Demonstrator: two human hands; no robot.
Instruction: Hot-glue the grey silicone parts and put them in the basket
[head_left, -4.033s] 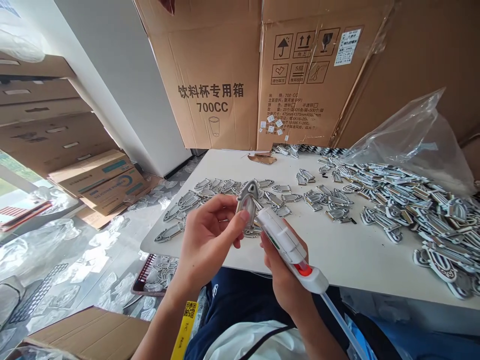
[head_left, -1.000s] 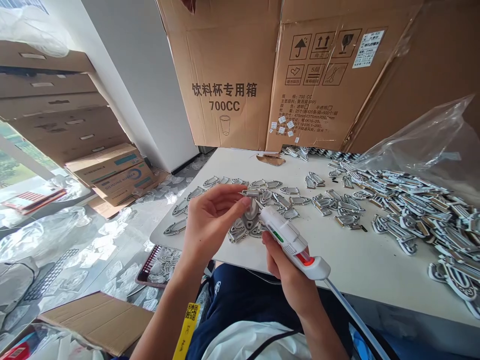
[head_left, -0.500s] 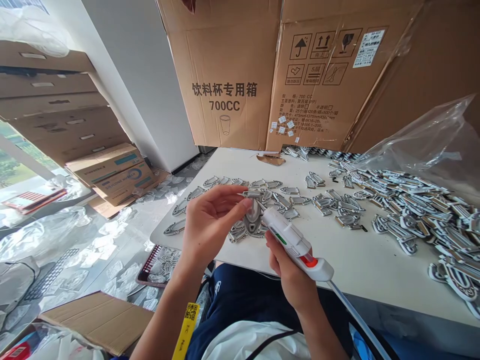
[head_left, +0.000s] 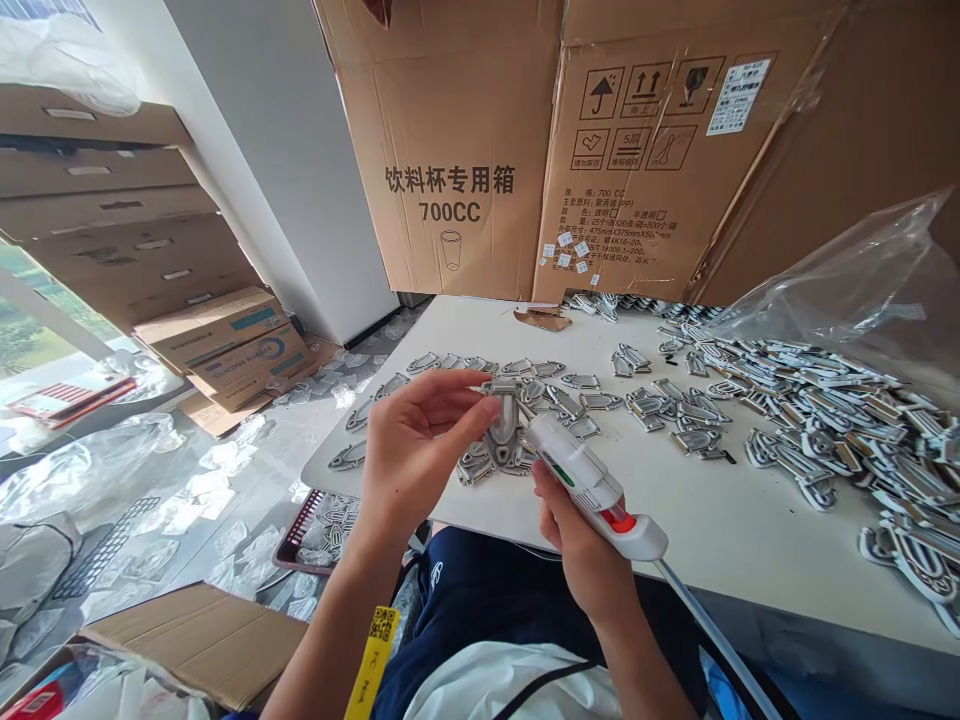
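Note:
Between the thumb and fingers of my left hand is a grey shield-shaped plastic part, held up above the table. My right hand is wrapped around a white hot glue gun with an orange-red piece near its back. The gun's nozzle points up and left, at the right edge of the part; whether it touches cannot be made out. A glue stick trails from the gun's rear. Similar grey parts lie on the white table behind and around my hands.
A large heap of grey-white parts covers the table's right side, with clear plastic film over its back. Tall cardboard boxes stand behind the table. A basket of parts sits low at left, near an open carton.
The grey part and my left hand have shifted very slightly to the left. My right hand with the glue gun stays almost in the same place.

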